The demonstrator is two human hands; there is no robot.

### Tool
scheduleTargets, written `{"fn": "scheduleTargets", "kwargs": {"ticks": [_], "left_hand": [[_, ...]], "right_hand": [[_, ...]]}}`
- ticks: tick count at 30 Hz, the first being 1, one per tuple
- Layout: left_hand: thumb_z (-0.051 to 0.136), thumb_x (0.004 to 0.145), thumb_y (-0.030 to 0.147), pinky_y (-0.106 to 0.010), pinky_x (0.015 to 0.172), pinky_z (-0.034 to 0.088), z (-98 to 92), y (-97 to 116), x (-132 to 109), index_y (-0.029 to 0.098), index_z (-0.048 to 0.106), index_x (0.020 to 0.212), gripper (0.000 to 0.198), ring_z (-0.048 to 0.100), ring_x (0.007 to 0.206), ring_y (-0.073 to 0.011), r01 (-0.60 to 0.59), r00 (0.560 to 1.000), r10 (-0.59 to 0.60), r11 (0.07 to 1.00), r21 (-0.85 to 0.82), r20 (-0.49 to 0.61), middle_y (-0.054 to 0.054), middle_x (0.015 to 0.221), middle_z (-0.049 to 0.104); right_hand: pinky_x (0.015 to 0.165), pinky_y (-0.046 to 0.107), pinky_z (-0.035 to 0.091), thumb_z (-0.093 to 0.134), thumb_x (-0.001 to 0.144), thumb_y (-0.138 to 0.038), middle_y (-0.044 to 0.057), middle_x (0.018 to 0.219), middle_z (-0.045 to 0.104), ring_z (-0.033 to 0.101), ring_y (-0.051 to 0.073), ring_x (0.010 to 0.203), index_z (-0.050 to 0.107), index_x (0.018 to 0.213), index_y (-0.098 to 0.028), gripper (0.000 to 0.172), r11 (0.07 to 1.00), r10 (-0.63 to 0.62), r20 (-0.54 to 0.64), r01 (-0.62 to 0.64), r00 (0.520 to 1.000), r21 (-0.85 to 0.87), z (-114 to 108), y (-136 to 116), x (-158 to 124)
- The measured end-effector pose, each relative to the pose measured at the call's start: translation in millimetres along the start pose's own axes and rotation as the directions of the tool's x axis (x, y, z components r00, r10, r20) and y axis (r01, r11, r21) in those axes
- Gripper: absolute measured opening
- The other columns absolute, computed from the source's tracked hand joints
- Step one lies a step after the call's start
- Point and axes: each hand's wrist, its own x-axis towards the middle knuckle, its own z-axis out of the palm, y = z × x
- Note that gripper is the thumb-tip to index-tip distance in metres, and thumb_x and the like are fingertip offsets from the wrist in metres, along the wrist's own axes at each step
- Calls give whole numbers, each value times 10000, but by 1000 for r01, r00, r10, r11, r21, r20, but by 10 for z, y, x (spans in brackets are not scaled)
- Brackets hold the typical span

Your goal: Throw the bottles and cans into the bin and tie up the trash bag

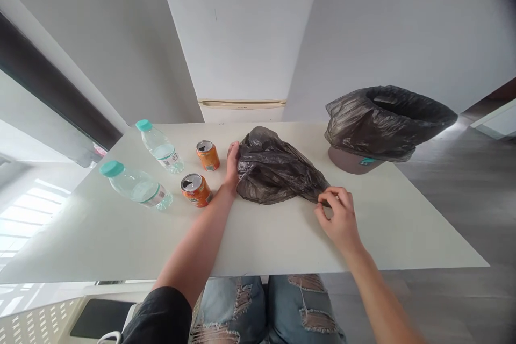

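Observation:
A crumpled black plastic bag (278,166) lies on the white table in front of me, its gathered end drawn out to the right. My left hand (233,165) rests against the bag's left side, its fingers partly hidden behind the plastic; I cannot see whether they grip it. With thumb and fingers my right hand (337,215) pinches the twisted right end of the bag. Left of my left hand stand two orange drink cans, the farther can (208,156) and the nearer can (196,190), both with opened tops.
Two clear water bottles with teal caps, the far bottle (161,146) and the near bottle (137,185), stand at the left. A brownish bin (350,162) lined with a black bag (371,123) stands at the back right. Behind the table (282,247) is a white fridge (245,27).

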Motion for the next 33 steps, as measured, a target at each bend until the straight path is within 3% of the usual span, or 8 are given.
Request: {"fn": "scheduleTargets", "kwargs": {"ticks": [3, 9, 14, 16, 19, 25, 30, 33], "left_hand": [[694, 924, 413, -280, 927, 526, 12, 26, 16, 256, 649, 1078, 224, 644, 1048, -182, -40, 999, 41, 999, -29, 15, -7, 1037, 658], [711, 766, 210, -327, 1053, 486, 19, 76, 50, 225, 683, 1125, 360, 646, 1212, -235, 15, 992, -16, 1000, 16, 123, -45, 1272, 721], [783, 772, 318, -386, 1107, 466, 22, 102, 2, 217, 693, 1242, 489, 652, 1269, -294, 145, 948, -145, 989, 23, 282, -81, 1374, 707], [793, 781, 364, -403, 1068, 487, 22, 109, -29, 223, 688, 1273, 522, 689, 1201, -308, 199, 914, -206, 978, 55, 349, -83, 1309, 732], [763, 770, 302, -400, 986, 520, 35, 111, -56, 245, 673, 1281, 522, 716, 1119, -304, 255, 870, -270, 963, 91, 412, -69, 1276, 742], [649, 602, 112, -338, 864, 545, 101, 38, -27, 250, 646, 1180, 595, 647, 1279, -310, 210, 789, -251, 968, 138, 560, -62, 1459, 654], [654, 522, 60, -390, 985, 534, 119, 42, -76, 228, 628, 1097, 599, 606, 1352, -334, 229, 718, -219, 971, 72, 661, -74, 1445, 655], [726, 524, 69, -432, 1052, 515, 113, 107, -129, 228, 619, 1067, 576, 654, 1272, -335, 225, 735, -207, 973, 56, 646, -60, 1372, 690]], "right_hand": [[958, 534, 490, 634, 972, -310, 152, 1300, 647, 601, 367, 1175, 639, 1225, -227, 266, 997, 42, 12, -41, 999, -70, 26, 23, 29], [827, 414, 520, 509, 1055, -250, 77, 975, 748, 688, 240, 893, 693, 1004, -238, 192, 964, -34, 305, -50, 952, 263, -178, -254, -7], [847, 359, 575, 598, 1030, -215, 4, 941, 797, 742, 182, 865, 769, 1100, -324, 215, 592, -622, 487, -39, 613, 805, -657, -762, -123], [788, 337, 580, 609, 1029, -213, -8, 888, 798, 738, 169, 796, 769, 1133, -337, 227, 461, -584, 362, -69, 727, 884, -789, -762, -67], [766, 327, 575, 605, 1040, -252, 17, 913, 778, 716, 180, 830, 754, 1105, -310, 172, 620, -10, 200, -151, 980, 770, -791, -532, 260], [1056, 471, 529, 655, 971, -370, 123, 1335, 716, 676, 254, 1161, 675, 1263, -237, 322, 812, 207, 163, -263, 965, 522, -98, 35, 1438], [964, 440, 571, 774, 864, -568, 125, 1312, 736, 696, 279, 1130, 697, 1312, -234, 565, 622, 79, 696, -581, 713, 525, 298, 152, 1900], [902, 406, 572, 876, 751, -558, 93, 1084, 784, 705, 271, 990, 765, 1080, -174, 518, 617, -75, 773, -579, 630, 533, 172, 15, 1908]]}}
